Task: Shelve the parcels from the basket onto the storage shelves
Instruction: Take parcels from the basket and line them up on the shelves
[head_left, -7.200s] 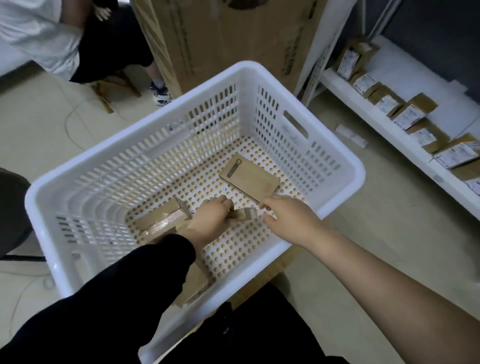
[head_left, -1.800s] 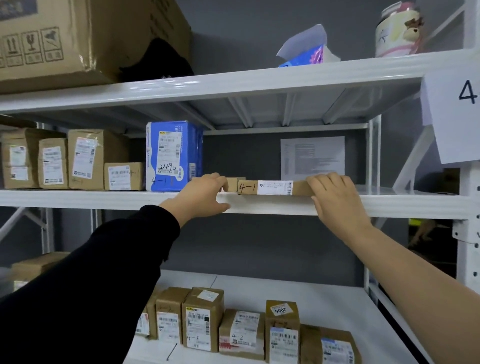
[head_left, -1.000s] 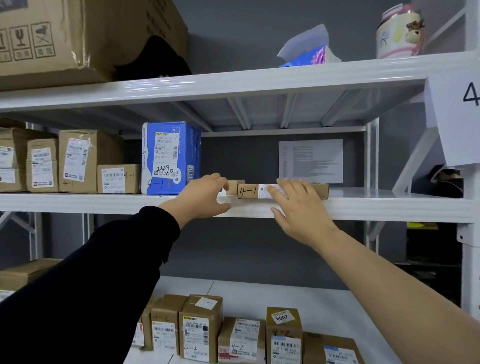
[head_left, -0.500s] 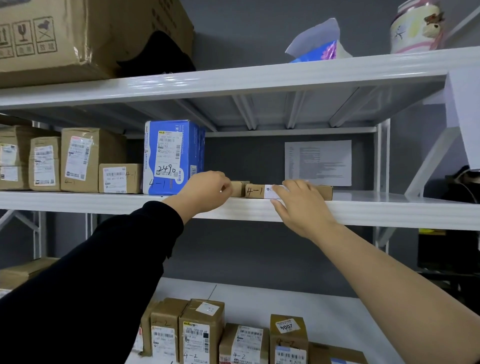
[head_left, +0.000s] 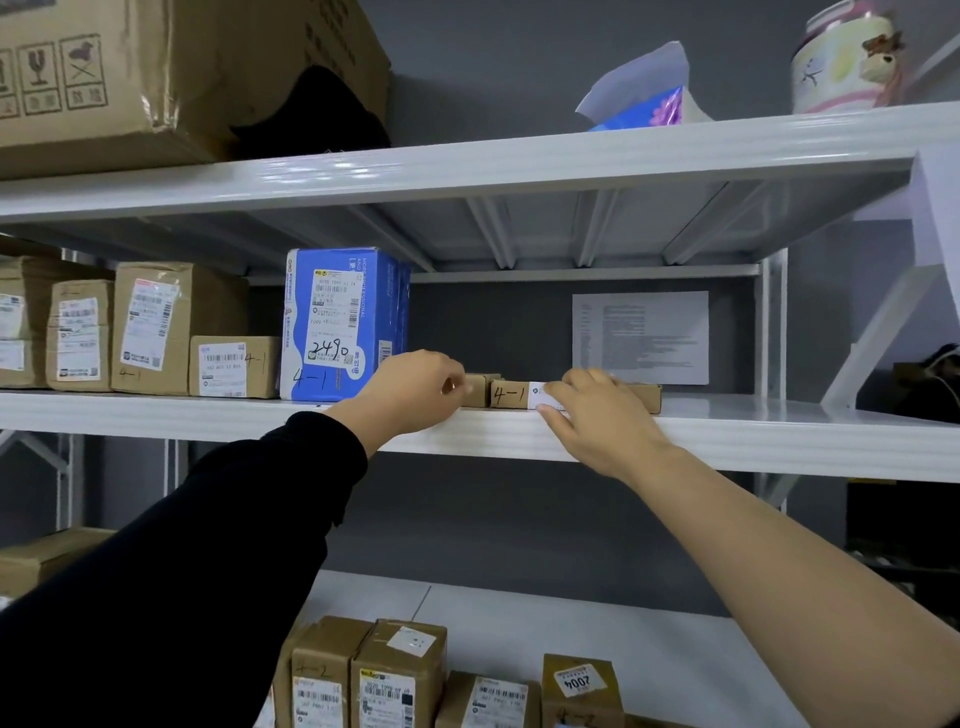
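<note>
On the white middle shelf (head_left: 779, 431) lies a long flat brown parcel (head_left: 509, 395) marked "4-1" with a white label. My right hand (head_left: 597, 415) rests on its front and top with fingers stretched out, thumb along the lower edge. To its left stands a small brown parcel (head_left: 480, 389). My left hand (head_left: 415, 389), in a black sleeve, grips it with curled fingers, right next to a tall blue parcel (head_left: 337, 322). The basket is out of view.
Several labelled brown parcels (head_left: 156, 327) fill the middle shelf's left part. More parcels (head_left: 395, 675) stand on the lower shelf. The top shelf holds a big carton (head_left: 156, 78), a tissue pack (head_left: 644, 98) and a jar (head_left: 847, 57). A paper sheet (head_left: 639, 338) hangs on the back wall.
My right hand slid from the flat parcel's right end to its middle front. My left hand closed round the small parcel beside the blue one. Earlier both hands were in the basket.
</note>
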